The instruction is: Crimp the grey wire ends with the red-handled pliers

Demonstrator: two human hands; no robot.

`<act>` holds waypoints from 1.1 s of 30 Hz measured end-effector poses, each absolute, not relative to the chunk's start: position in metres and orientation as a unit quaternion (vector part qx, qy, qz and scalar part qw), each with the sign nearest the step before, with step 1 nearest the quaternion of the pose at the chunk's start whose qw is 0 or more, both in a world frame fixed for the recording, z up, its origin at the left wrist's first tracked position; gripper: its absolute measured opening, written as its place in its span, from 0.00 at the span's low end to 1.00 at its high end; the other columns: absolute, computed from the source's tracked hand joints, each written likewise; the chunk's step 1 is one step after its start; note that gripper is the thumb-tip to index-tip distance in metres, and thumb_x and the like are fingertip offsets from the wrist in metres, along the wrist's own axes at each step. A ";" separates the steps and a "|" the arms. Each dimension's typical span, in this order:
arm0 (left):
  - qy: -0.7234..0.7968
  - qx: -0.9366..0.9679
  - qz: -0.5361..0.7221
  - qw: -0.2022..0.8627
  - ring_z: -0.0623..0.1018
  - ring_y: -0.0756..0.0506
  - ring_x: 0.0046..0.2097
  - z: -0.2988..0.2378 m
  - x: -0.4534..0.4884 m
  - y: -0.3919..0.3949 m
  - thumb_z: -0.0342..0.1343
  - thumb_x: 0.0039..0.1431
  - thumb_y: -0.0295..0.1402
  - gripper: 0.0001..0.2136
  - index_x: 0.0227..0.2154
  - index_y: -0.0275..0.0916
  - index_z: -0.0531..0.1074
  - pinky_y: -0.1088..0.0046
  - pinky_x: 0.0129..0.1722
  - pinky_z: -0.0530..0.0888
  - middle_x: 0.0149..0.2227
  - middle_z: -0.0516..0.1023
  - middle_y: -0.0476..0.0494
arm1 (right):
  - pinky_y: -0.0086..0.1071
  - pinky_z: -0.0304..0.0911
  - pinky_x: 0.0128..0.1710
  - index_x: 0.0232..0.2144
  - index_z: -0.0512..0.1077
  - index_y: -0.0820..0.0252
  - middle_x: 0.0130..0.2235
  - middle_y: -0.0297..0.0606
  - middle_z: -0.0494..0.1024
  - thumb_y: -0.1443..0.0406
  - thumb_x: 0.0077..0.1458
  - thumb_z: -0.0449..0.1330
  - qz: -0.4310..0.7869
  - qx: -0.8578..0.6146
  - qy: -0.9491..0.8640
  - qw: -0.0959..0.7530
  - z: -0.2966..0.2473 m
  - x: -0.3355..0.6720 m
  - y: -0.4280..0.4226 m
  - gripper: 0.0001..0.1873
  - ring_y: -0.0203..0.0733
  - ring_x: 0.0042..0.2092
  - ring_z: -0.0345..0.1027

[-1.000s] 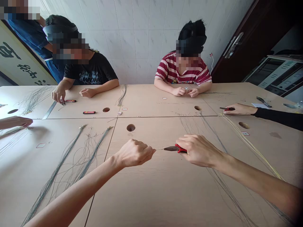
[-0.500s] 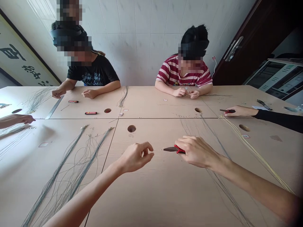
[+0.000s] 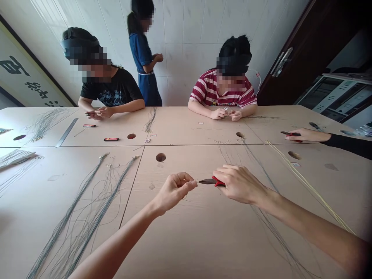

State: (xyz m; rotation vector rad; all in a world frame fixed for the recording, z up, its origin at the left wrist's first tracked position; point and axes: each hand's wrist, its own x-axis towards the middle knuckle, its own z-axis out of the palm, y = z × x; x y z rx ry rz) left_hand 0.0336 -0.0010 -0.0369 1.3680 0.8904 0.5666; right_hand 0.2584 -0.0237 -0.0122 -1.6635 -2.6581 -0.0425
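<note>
My left hand (image 3: 174, 192) is closed in a pinch, thumb against forefinger, on a thin cord; a bit of the strand curls out below the fingers. Most of the cord is hidden by the hand. My right hand (image 3: 238, 183) grips red-handled pliers (image 3: 207, 181), whose dark pointed jaws face left and reach the left fingertips. Whatever sits between the jaw tips is too small to make out. Both hands are above the middle of the wooden table (image 3: 186, 236).
Bundles of grey cords (image 3: 72, 209) lie at left, with yellow cords (image 3: 308, 182) and more grey cords (image 3: 263, 161) at right. Two people sit opposite; another person (image 3: 147, 62) stands behind. At right a co-worker's hand (image 3: 312, 135) holds pliers. The tabletop has round holes (image 3: 161, 157).
My left hand has moved right, its fingertips now at the plier jaws and pinched closer. The standing person has moved right along the wall. The hand at far left has left the view.
</note>
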 end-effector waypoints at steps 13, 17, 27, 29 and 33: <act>0.369 0.528 0.313 0.698 0.48 0.56 0.20 -0.039 0.048 -0.010 0.59 0.57 0.44 0.15 0.29 0.38 0.66 0.76 0.21 0.46 0.16 0.49 0.61 | 0.31 0.57 0.32 0.29 0.66 0.58 0.28 0.33 0.67 0.56 0.63 0.50 0.270 -0.571 -0.703 0.328 -0.020 0.257 -0.038 0.15 0.37 0.31 0.60; 0.355 0.532 0.341 0.690 0.47 0.56 0.20 -0.038 0.059 -0.016 0.59 0.56 0.45 0.15 0.29 0.37 0.67 0.76 0.21 0.47 0.16 0.50 0.61 | 0.33 0.60 0.37 0.35 0.71 0.58 0.31 0.36 0.71 0.50 0.61 0.52 0.372 -0.556 -0.576 0.470 -0.041 0.231 -0.052 0.19 0.40 0.36 0.65; 0.357 0.567 0.343 0.658 0.48 0.56 0.21 -0.045 0.076 -0.020 0.58 0.56 0.47 0.17 0.27 0.36 0.67 0.76 0.20 0.47 0.17 0.50 0.60 | 0.31 0.57 0.33 0.27 0.68 0.57 0.26 0.32 0.64 0.52 0.58 0.57 0.388 -0.543 -0.475 0.573 -0.064 0.212 -0.062 0.16 0.37 0.31 0.57; 0.360 0.583 0.337 0.646 0.49 0.56 0.21 -0.047 0.079 -0.019 0.58 0.56 0.48 0.18 0.26 0.36 0.66 0.76 0.21 0.47 0.17 0.50 0.59 | 0.31 0.56 0.32 0.27 0.68 0.58 0.26 0.31 0.63 0.53 0.57 0.58 0.389 -0.547 -0.467 0.575 -0.066 0.214 -0.063 0.16 0.37 0.30 0.56; 0.367 0.605 0.324 0.628 0.50 0.55 0.22 -0.050 0.087 -0.019 0.57 0.56 0.48 0.18 0.26 0.36 0.67 0.77 0.20 0.48 0.18 0.51 0.58 | 0.31 0.54 0.32 0.26 0.67 0.58 0.26 0.31 0.62 0.53 0.57 0.59 0.390 -0.551 -0.448 0.586 -0.070 0.221 -0.064 0.16 0.36 0.30 0.54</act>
